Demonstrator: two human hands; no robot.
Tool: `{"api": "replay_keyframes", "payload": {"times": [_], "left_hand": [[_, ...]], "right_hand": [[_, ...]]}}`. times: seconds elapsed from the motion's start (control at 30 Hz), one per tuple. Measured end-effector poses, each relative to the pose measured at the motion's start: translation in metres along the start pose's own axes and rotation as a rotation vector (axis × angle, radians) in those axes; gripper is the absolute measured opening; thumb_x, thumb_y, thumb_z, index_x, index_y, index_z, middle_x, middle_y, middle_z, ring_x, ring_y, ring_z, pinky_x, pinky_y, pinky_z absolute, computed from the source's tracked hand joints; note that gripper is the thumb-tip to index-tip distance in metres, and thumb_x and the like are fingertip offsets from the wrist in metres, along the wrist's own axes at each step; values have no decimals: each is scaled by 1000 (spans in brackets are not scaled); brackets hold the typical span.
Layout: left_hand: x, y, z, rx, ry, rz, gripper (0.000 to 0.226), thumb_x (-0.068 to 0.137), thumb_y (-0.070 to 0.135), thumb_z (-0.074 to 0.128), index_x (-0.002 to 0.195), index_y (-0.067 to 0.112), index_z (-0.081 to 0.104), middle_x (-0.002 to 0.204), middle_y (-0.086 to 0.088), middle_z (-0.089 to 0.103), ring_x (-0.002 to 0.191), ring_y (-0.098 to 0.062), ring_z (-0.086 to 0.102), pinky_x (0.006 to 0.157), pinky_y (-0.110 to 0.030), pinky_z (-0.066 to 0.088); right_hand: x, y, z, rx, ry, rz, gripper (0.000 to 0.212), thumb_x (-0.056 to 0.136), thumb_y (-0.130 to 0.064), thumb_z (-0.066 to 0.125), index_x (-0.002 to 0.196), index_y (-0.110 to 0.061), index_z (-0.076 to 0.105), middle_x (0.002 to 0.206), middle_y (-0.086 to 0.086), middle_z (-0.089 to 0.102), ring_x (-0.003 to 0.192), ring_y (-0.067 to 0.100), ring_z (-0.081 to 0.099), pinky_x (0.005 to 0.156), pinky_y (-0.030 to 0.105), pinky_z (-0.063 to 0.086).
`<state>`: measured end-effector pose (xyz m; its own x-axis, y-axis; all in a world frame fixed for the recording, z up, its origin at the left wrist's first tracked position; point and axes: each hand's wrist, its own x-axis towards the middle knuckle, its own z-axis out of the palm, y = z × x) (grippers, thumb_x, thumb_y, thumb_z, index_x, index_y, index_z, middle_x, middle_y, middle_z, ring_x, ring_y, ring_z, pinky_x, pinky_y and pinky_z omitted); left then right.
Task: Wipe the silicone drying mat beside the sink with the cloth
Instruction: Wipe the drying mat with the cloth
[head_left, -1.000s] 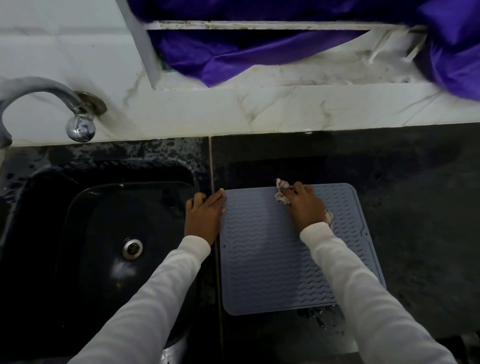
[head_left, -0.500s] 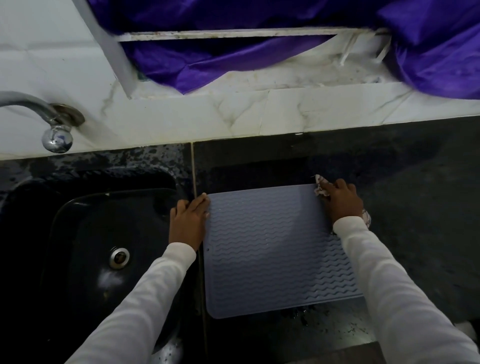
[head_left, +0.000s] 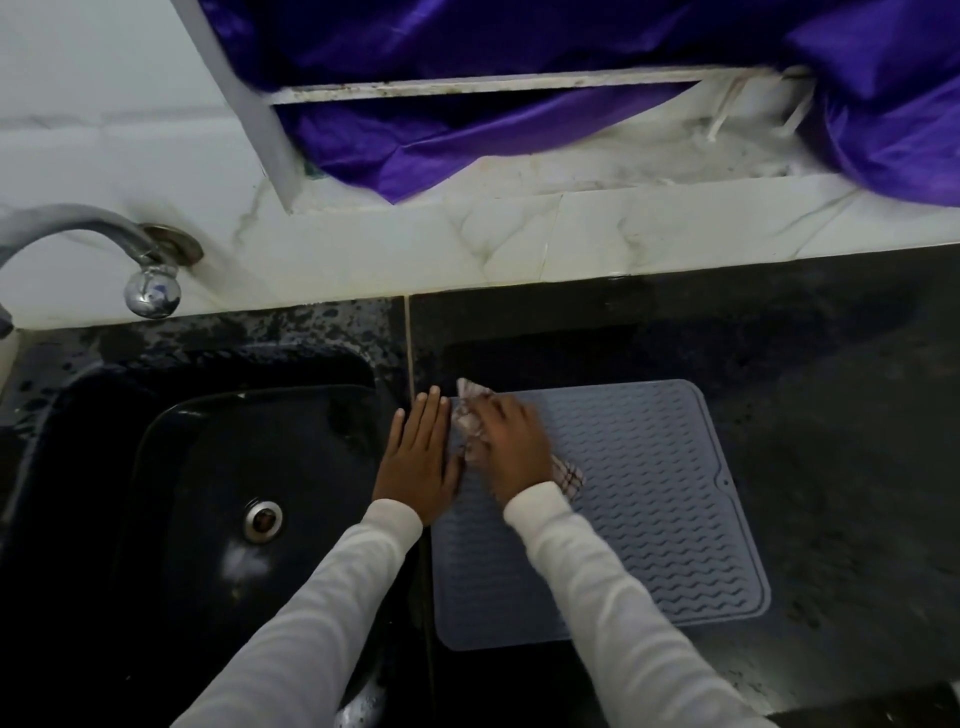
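A: On the black tabletop (head_left: 779, 338) right of the sink (head_left: 171, 467): grey silicone drying mat (head_left: 649, 493), lying flat, just beside the basin edge. Rectangular, rounded corners, wavy ridges, raised rim.

B: What changed?

A: Right hand (head_left: 511, 441) swept. Half a second ago it was at the mat's far right corner; now it's at the far left corner, almost touching the left hand (head_left: 418, 457). So one full pass along the far strip looks done, I'd judge. Middle and near part likely still to do.

B: Left hand?

A: Same job as before: flat on the mat's left edge by the tabletop seam, fingers (head_left: 428, 410) straight and together, pinning it.

B: Cloth?

A: Cloth (head_left: 470, 421) is bunched under the right hand, whose fingers are curled over it, pressing down. Pale, checked weave, soft and crumpled; a corner pokes out front, another by the white sleeve (head_left: 597, 571).

B: Rest?

A: Sink is glossy black with metal drain (head_left: 264, 518). Chrome tap (head_left: 150, 291), curved. Speckled, wet-looking stone.
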<state>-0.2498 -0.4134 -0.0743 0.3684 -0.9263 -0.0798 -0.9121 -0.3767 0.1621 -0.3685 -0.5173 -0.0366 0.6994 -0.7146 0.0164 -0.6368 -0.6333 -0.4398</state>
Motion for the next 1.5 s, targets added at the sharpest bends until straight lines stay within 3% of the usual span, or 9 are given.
{"api": "replay_keyframes", "payload": {"times": [0.3,0.4,0.67,0.9,1.03,1.13,1.27,1.37,1.5], "left_hand": [[-3,-4,-1,34,-17,-37,69,101,50,22,155,11,5,163,-6,-1,150,-19,-5,122,-45,2],[-3,-5,0,22,-31,-50,71,100,52,21,155,11,2,163,-5,-3,150,-18,-6,121,-43,-1],[-4,-3,-1,4,-23,-51,71,100,53,21,155,12,3,164,-5,-1,150,-18,-5,122,-44,0],[-5,-4,1,-9,2,-53,71,99,52,18,155,11,4,164,-5,-1,150,-18,-3,122,-45,2],[-5,-4,1,-16,10,-48,71,99,52,16,155,11,4,164,-5,-1,150,-18,-3,122,-45,3],[-5,-3,1,-23,10,-50,71,99,52,17,155,12,4,164,-4,-1,150,-18,-3,122,-46,4],[-7,-6,0,-29,-1,-27,70,99,53,16,155,13,1,163,-3,-4,150,-18,-6,122,-43,1],[-15,-12,-2,-37,2,10,66,100,49,15,156,15,3,163,-2,-2,150,-16,-5,122,-42,-1],[-17,-10,-5,-32,1,-11,62,100,40,16,156,14,7,163,-3,2,150,-17,-2,121,-42,1]], "right_hand": [[3,-5,5,-264,-76,-8,48,80,-19,71,126,-25,59,126,10,55,99,36,57,69,47,55],[5,7,-2,-259,-151,5,54,85,-20,66,136,-22,49,130,12,49,108,37,52,73,49,54],[-7,67,-37,-366,-152,81,53,93,-20,49,144,-24,37,134,11,43,112,35,47,75,48,53],[-18,122,-68,-334,-93,193,46,96,-29,50,141,-29,41,127,7,44,113,33,45,80,50,52],[-23,146,-80,-412,-60,232,57,88,-15,61,141,-26,43,120,12,49,101,37,52,67,48,53],[-27,156,-92,-343,-21,297,43,92,-21,57,135,-25,51,123,14,52,108,38,53,77,47,53],[-20,143,-98,-183,86,418,34,92,-24,56,126,-23,62,118,17,53,102,40,56,72,44,48],[-16,100,-92,-116,109,326,39,89,-23,58,128,-24,59,114,16,53,92,37,56,71,41,47],[-18,5,-46,7,66,114,40,90,-27,55,130,-31,55,116,6,53,99,25,52,79,37,49]]}}
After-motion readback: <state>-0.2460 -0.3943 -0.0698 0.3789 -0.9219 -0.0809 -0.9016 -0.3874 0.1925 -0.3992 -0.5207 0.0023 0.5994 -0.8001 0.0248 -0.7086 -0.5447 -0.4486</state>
